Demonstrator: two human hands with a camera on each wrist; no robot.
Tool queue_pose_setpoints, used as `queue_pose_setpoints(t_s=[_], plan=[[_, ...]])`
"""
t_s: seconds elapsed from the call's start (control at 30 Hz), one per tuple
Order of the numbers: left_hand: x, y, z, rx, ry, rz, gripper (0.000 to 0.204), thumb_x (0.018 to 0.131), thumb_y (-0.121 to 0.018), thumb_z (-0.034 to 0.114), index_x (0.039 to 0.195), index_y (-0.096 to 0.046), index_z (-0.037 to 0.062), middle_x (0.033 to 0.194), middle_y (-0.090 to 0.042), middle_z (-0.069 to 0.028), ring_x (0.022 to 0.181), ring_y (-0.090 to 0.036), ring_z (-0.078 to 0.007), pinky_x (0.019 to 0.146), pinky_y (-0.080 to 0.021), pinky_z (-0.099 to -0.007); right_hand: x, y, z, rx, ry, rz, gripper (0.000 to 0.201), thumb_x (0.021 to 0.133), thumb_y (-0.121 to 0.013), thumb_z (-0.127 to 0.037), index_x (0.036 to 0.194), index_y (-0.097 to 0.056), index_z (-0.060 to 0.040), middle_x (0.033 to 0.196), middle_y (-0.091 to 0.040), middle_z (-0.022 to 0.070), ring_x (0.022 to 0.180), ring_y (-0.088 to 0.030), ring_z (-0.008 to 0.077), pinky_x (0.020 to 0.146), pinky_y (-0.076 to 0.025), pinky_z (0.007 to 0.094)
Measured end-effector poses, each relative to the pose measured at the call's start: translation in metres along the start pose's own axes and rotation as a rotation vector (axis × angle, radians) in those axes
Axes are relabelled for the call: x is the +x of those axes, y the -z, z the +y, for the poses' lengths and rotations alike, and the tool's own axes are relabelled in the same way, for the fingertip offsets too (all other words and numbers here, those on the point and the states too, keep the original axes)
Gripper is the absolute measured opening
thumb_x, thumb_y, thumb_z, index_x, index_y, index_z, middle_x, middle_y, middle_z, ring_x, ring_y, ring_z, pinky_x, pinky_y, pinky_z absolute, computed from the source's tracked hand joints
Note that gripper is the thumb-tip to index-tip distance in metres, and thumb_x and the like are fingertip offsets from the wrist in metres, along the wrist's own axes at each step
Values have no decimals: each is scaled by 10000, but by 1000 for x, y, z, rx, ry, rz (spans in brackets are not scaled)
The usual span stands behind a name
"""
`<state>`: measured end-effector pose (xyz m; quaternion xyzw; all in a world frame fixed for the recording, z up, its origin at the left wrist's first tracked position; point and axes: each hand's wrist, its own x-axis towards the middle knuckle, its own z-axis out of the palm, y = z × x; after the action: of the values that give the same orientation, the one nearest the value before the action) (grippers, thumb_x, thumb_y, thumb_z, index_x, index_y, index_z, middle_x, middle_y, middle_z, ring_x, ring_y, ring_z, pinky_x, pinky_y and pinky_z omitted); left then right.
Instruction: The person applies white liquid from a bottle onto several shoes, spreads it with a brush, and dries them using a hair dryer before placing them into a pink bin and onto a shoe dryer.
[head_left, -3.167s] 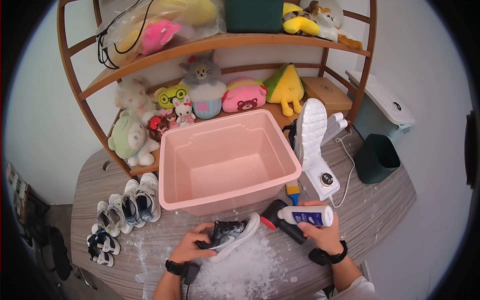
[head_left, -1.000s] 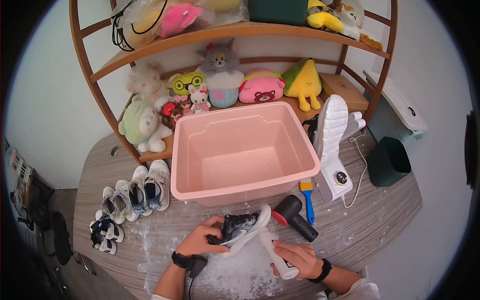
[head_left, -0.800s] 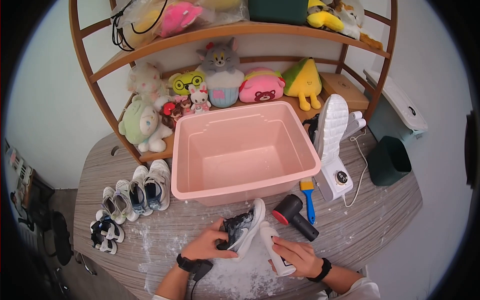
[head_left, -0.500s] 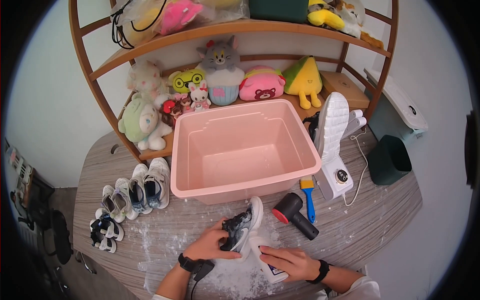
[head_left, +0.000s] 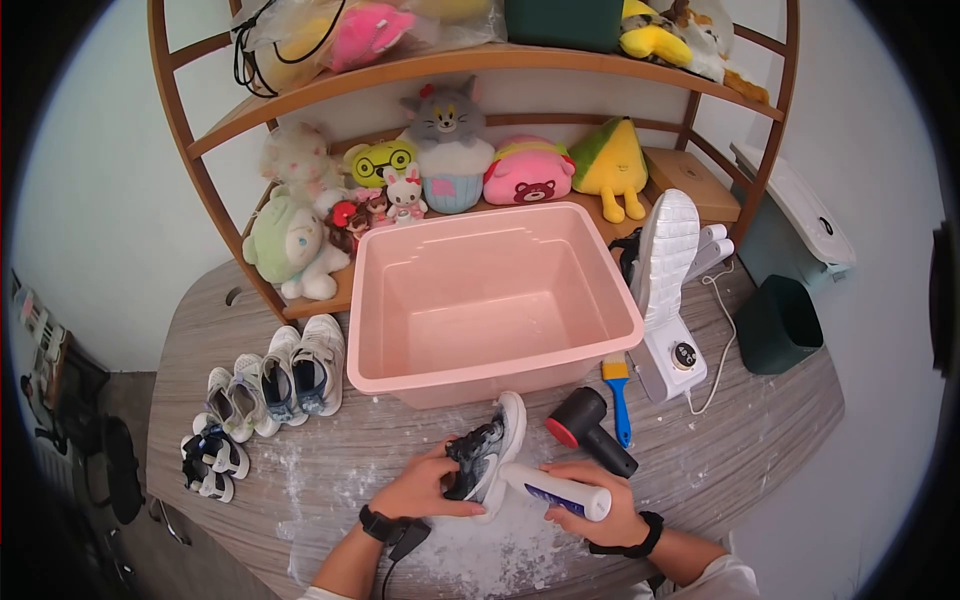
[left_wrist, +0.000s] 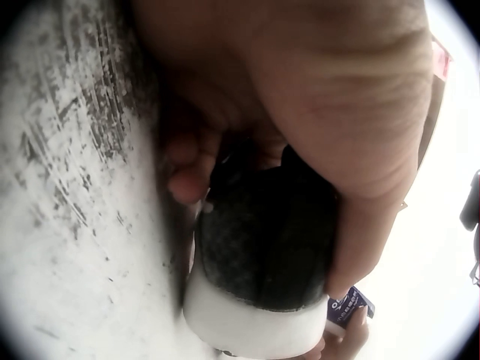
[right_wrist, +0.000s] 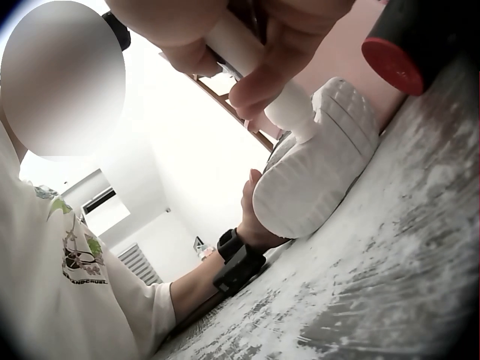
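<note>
Bottle (head_left: 562, 494) swung round, shoe (head_left: 480, 462) in left grip (head_left: 420, 490)

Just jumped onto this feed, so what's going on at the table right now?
A person's left hand grips a black-and-white shoe around its heel, while the right hand holds a white bottle, its nozzle at the shoe's sole. White residue covers much of the table around them. A black hair dryer and a blue-handled brush lie off to the right, in neither hand. The pink tub stands behind the shoe.
</note>
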<state>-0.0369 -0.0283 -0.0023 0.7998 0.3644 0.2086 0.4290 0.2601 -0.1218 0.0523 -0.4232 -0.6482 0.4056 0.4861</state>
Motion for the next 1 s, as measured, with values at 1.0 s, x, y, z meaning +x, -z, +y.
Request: queue_pose_setpoints(t_s=[1.0], plan=[[4, 9, 18, -64, 138, -67, 629, 627, -981, 451, 638, -566, -22, 1101, -620, -264, 1235, -595, -411, 846, -518, -386, -8, -1, -4, -119, 282, -155, 491, 730, -878, -111, 1174, -710, 12, 1164, -744, 152, 918, -756, 267, 783, -607, 341]])
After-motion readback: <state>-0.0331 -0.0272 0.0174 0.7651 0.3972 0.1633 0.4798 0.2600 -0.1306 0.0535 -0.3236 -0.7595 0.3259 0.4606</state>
